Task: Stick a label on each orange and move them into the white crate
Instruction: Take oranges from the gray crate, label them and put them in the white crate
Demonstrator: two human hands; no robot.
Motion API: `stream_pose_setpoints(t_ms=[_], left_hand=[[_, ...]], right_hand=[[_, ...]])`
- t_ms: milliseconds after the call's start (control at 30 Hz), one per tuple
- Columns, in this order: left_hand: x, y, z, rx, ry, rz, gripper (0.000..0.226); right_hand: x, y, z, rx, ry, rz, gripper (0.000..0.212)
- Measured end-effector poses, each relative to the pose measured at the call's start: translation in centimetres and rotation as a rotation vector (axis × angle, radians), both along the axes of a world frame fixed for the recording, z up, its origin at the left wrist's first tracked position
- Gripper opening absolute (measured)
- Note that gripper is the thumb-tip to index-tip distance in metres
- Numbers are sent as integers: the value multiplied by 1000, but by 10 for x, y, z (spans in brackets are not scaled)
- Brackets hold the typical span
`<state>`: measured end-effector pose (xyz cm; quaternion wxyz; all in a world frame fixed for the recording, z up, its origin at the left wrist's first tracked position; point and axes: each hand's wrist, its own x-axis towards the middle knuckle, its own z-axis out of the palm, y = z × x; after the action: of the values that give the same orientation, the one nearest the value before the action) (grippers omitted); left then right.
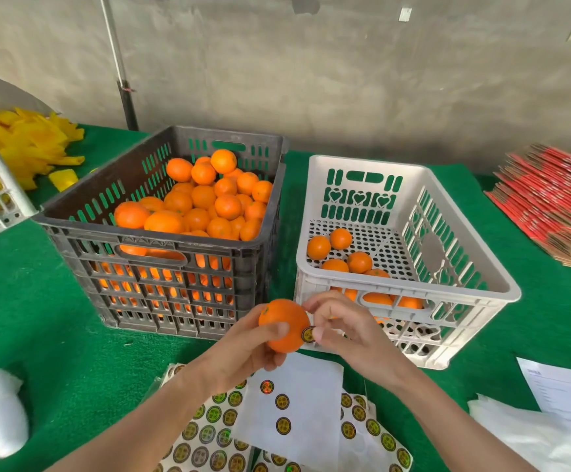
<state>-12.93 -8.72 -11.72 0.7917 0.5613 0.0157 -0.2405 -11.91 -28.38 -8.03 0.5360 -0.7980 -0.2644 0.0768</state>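
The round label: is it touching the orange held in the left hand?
Touching. Head view: the label lies against the orange, beside the thumb of the right hand.

The person's left hand (243,338) and right hand (349,332) are bare, and both arms are bare too, from the wrists up as far as anyone can see.

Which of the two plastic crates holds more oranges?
The dark grey plastic crate on the left, heaped with oranges; the white plastic crate holds only a handful.
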Motion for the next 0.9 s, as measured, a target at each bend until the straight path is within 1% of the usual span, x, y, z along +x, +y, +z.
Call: stream_pose_setpoints(t_ms=[100,167,233,300,433,567,633,667,733,767,833,900], left_hand=[[4,-2,4,-15,49,25,78],[5,-4,7,36,55,35,72],[5,-5,9,103,29,37,74],[4,-7,10,150,-15,36,73],[3,-10,14,183,-69,38,66],[2,-11,15,241,-128,26,63],[1,-7,17,296,-175,21,62],[0,-5,18,324,-205,11,63],[-3,-1,24,379,-276,-20,74],[-3,0,29,404,-315,-26,80],[-1,1,43,436,-415,-17,83],[5,0,62,490,-562,12,78]], right_hand=[[3,0,8,-137,-142,40,21],[4,1,11,-185,-187,34,26],[5,4,14,-222,-219,27,29],[6,6,16,-256,-267,19,28],[7,10,16,-327,-333,-16,16],[5,12,16,-361,-379,-74,19],[5,12,18,-366,-349,-115,26],[6,11,19,-364,-297,-147,32],[5,9,21,-316,-163,-178,45],[3,9,21,-263,-127,-151,49],[-3,15,25,-156,-138,-51,54],[-5,23,32,-114,-237,-5,61]])
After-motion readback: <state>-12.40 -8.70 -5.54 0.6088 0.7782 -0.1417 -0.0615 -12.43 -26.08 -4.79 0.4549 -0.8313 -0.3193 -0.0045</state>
